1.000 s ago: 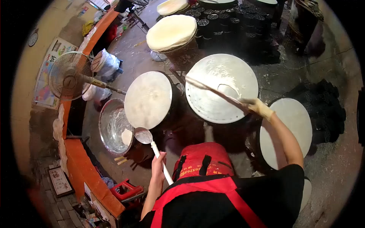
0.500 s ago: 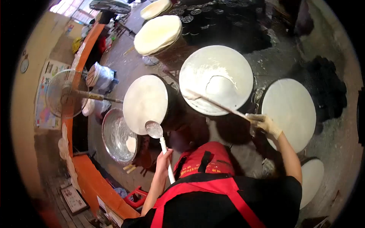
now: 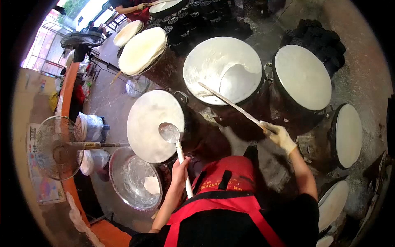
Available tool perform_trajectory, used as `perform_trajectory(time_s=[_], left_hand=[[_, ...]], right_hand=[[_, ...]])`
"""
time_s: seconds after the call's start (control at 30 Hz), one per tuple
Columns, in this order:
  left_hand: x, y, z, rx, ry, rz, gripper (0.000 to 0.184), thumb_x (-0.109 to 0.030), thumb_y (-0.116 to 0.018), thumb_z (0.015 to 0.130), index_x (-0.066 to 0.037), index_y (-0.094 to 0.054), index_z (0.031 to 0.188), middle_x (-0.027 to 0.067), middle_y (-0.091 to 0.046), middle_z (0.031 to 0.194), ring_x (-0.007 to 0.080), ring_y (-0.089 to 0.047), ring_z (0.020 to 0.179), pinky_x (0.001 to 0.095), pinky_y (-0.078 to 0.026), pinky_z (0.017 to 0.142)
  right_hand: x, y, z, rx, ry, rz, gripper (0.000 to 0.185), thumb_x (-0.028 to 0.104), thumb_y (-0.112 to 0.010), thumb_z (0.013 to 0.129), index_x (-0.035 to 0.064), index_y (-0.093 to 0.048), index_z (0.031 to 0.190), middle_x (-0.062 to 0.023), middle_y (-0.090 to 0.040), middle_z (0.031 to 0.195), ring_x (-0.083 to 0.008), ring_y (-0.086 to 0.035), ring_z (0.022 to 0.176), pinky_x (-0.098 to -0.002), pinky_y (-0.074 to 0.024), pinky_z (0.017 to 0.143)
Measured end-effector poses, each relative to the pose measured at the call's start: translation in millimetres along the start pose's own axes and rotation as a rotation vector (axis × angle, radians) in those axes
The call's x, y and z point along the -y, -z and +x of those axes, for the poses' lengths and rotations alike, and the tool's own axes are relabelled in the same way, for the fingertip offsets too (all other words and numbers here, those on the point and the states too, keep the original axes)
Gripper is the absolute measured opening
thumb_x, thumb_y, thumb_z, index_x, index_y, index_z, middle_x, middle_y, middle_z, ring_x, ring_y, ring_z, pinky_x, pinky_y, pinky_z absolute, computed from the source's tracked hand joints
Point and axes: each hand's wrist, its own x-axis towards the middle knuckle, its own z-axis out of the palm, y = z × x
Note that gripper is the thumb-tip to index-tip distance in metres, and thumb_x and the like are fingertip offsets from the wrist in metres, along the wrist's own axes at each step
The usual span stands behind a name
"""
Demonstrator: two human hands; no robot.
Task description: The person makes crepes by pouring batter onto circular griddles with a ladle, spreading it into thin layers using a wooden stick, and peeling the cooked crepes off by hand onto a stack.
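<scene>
My left hand (image 3: 180,172) is closed round the white handle of a metal ladle (image 3: 169,132), whose bowl hangs over the left round griddle (image 3: 148,119). My right hand (image 3: 279,136), in a pale glove, grips a long wooden spreader (image 3: 236,108). The spreader's far end lies at the lower left of the middle griddle (image 3: 242,51), where white batter (image 3: 201,82) is spread unevenly with a curved edge. A metal basin (image 3: 127,181) with batter residue and a pale scoop (image 3: 152,185) stands below the left griddle.
Flatbreads (image 3: 142,49) are stacked on a drum at upper left. More round griddles (image 3: 302,78) stand to the right. A fan (image 3: 59,147) is at left, black coal briquettes (image 3: 317,45) at the back. A co-worker's arm (image 3: 127,9) shows at the top.
The view has turned, shifting the scene. The spreader has moved to the lower left of the middle griddle, and the ladle is now over the left griddle instead of beside the basin.
</scene>
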Motion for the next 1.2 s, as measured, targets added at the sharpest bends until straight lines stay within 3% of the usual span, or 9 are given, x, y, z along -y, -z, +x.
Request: perform_trajectory(time_s=[0.1,0.3,0.47,0.7,0.83,0.97,1.0,1.03,1.2], left_hand=[[6,42,-11,-0.001,-0.003,0.046,0.015,-0.014,-0.062,0.085,-0.006,-0.055,0.096,-0.0044,-0.048,0.081,0.0064,-0.043,0.077,0.0218,-0.033,0.07],[30,116,-51,-0.109,-0.02,-0.085,0.051,-0.012,-0.061,0.086,0.005,-0.039,0.129,-0.0002,-0.051,0.091,0.0082,-0.049,0.088,0.0217,-0.038,0.08],[47,147,-73,-0.192,-0.041,-0.102,0.045,-0.014,-0.061,0.085,0.002,-0.045,0.123,-0.0029,-0.047,0.086,0.0053,-0.042,0.075,0.0189,-0.034,0.068],[45,143,-81,-0.191,-0.011,-0.161,0.043,-0.01,-0.059,0.085,0.004,-0.044,0.123,0.0002,-0.052,0.088,0.0081,-0.05,0.083,0.0208,-0.039,0.079],[41,135,-79,-0.066,0.002,-0.137,0.044,-0.008,-0.057,0.086,0.005,-0.041,0.126,0.0025,-0.053,0.091,0.0101,-0.052,0.087,0.0228,-0.04,0.084],[36,125,-85,-0.039,-0.019,-0.094,0.044,-0.009,-0.057,0.087,0.005,-0.041,0.125,0.0025,-0.053,0.091,0.0099,-0.051,0.088,0.0226,-0.039,0.085],[37,122,-84,-0.027,-0.02,-0.103,0.044,-0.009,-0.057,0.087,0.005,-0.041,0.125,0.0024,-0.053,0.091,0.0097,-0.051,0.087,0.0222,-0.039,0.084],[39,119,-80,-0.012,-0.023,-0.112,0.044,-0.009,-0.057,0.087,0.005,-0.041,0.126,0.0024,-0.053,0.091,0.0095,-0.051,0.087,0.0218,-0.039,0.083],[28,85,-72,0.043,-0.065,-0.089,0.028,-0.011,-0.058,0.087,0.002,-0.051,0.111,0.0007,-0.051,0.089,0.0082,-0.048,0.085,0.0209,-0.037,0.08]], right_hand=[[-36,-65,-2,-0.16,-0.039,0.65,0.045,-0.002,-0.058,0.082,0.0076,-0.053,0.125,-0.0057,-0.052,0.129,-0.0184,-0.05,0.118,-0.0291,-0.0402,0.099],[73,-234,128,-0.301,0.405,-0.005,0.05,0.0,-0.049,0.086,0.0005,-0.037,0.134,-0.0163,-0.052,0.126,-0.0216,-0.059,0.096,-0.0287,-0.0472,0.084],[91,-306,241,-0.3,-0.127,0.7,0.038,0.007,-0.043,0.091,0.0016,-0.044,0.129,-0.0111,-0.06,0.102,-0.0173,-0.056,0.081,-0.0271,-0.0455,0.071],[74,-281,108,-0.401,-0.147,0.932,0.066,0.058,-0.056,0.081,0.0185,-0.042,0.132,0.002,-0.048,0.06,-0.0089,-0.038,0.037,-0.0246,-0.0297,0.033],[36,-233,83,-0.355,-0.116,1.047,0.059,0.05,-0.054,0.086,0.03,-0.033,0.137,0.0019,-0.047,0.06,-0.0103,-0.039,0.038,-0.0251,-0.0293,0.033],[63,-203,90,-0.44,-0.154,1.294,0.026,0.045,-0.053,0.081,0.0199,-0.047,0.073,-0.0002,-0.05,0.057,-0.0131,-0.036,0.034,-0.0257,-0.0264,0.032],[77,-210,99,-0.441,-0.225,1.335,0.029,0.047,-0.055,0.078,0.0185,-0.049,0.076,-0.0013,-0.049,0.057,-0.0141,-0.036,0.033,-0.0265,-0.0265,0.031],[97,-216,93,-0.36,-0.311,1.408,0.049,0.038,-0.053,0.088,0.0198,-0.043,0.132,0.0005,-0.05,0.059,-0.0081,-0.04,0.038,-0.0208,-0.0315,0.029],[59,-203,58,-0.102,-0.139,0.761,0.042,0.027,-0.045,0.093,0.0266,-0.041,0.135,-0.0005,-0.053,0.068,-0.0093,-0.038,0.041,-0.0226,-0.0342,0.032]])
